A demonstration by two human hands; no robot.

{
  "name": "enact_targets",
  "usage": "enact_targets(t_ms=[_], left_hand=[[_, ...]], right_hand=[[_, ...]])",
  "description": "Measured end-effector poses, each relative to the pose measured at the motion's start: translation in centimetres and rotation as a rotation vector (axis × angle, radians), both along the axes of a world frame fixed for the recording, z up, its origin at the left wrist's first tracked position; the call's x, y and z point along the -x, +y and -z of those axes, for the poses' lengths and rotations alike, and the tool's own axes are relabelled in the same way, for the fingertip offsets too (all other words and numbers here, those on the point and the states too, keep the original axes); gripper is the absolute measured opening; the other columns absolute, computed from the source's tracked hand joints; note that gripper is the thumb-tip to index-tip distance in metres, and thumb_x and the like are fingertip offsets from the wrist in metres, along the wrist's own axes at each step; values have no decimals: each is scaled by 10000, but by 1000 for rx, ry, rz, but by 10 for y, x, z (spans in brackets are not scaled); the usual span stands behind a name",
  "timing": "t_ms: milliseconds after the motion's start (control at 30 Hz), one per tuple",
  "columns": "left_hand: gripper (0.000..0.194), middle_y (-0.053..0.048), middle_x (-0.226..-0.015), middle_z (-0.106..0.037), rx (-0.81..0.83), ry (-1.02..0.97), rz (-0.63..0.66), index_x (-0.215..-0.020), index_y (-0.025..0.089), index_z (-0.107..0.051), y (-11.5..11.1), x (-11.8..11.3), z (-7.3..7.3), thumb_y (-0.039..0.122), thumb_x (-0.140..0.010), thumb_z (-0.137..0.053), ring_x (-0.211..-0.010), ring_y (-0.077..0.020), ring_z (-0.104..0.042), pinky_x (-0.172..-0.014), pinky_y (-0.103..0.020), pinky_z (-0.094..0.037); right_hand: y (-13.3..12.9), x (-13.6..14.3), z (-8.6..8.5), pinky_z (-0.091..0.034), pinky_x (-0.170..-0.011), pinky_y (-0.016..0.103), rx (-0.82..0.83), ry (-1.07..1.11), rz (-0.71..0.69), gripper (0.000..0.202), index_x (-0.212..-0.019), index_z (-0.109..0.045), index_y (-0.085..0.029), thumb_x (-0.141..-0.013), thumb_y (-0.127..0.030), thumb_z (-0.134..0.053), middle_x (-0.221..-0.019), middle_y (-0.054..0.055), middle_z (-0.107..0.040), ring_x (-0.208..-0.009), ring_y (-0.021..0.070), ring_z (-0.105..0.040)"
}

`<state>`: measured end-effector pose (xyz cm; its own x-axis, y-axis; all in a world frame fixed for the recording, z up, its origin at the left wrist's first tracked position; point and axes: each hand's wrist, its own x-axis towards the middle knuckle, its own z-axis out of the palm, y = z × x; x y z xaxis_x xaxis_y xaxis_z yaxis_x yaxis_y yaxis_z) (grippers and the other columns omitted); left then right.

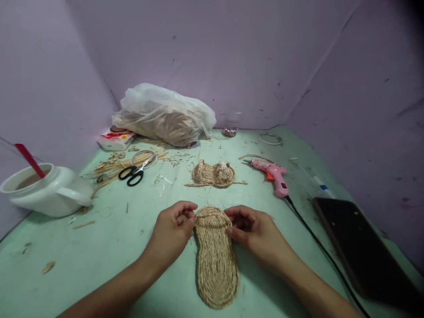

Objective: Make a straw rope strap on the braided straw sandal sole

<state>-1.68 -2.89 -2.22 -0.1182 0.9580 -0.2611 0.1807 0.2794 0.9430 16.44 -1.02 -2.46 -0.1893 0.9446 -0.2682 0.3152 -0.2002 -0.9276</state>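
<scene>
A slipper sole (pixel 217 260) of coiled, braided straw lies flat on the table in front of me, its narrower end pointing away. A short braided straw cord (pixel 212 217) crosses the sole near that far end. My left hand (pixel 179 223) pinches the cord's left end at the sole's edge, thumb and fingers together. On the opposite side my right hand (pixel 248 225) has thumb and fingers closed at the cord's right end, touching the sole's edge. The cord's tips are hidden by the fingers. Beyond the hands sits a second braided straw sole (pixel 212 175) with white beads on it.
A pink glue gun (pixel 273 174) with a black cable lies right, near a dark phone (pixel 361 247). Scissors (pixel 137 171), straw strips (pixel 107 170) and a white pitcher (pixel 49 192) are left. A plastic bag (pixel 165 115) and bead cup (pixel 231 126) stand at the back.
</scene>
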Motion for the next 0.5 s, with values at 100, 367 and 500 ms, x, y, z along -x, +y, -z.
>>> enact_targets(t_ms=[100,367,500], left_hand=[[261,23,-679,-536,9,-66,-27,-870,140,-558,1,1,0,206,-618,-579,-435,-49,-434,-378,-179,-361],[254,-27,-781,-585,-14,-46,-14,-880,134,-562,0,1,0,175,-630,-557,-561,-90,-525,-464,-207,-439],[241,-36,-774,-602,-80,56,5,-880,138,-587,0,2,2,153,-642,-547,-594,-107,-543,-481,-209,-440]], right_hand=[[0,0,0,-459,-561,249,-2,8,-10,286,-867,-623,-142,-583,-165,-606,-705,28,-604,-613,136,-543],[1,-3,4,-456,-573,266,12,40,-18,300,-870,-620,-131,-576,-192,-611,-724,37,-613,-617,140,-534],[0,-2,5,-460,-582,270,42,51,-12,312,-877,-613,-127,-573,-195,-616,-716,38,-611,-624,144,-537]])
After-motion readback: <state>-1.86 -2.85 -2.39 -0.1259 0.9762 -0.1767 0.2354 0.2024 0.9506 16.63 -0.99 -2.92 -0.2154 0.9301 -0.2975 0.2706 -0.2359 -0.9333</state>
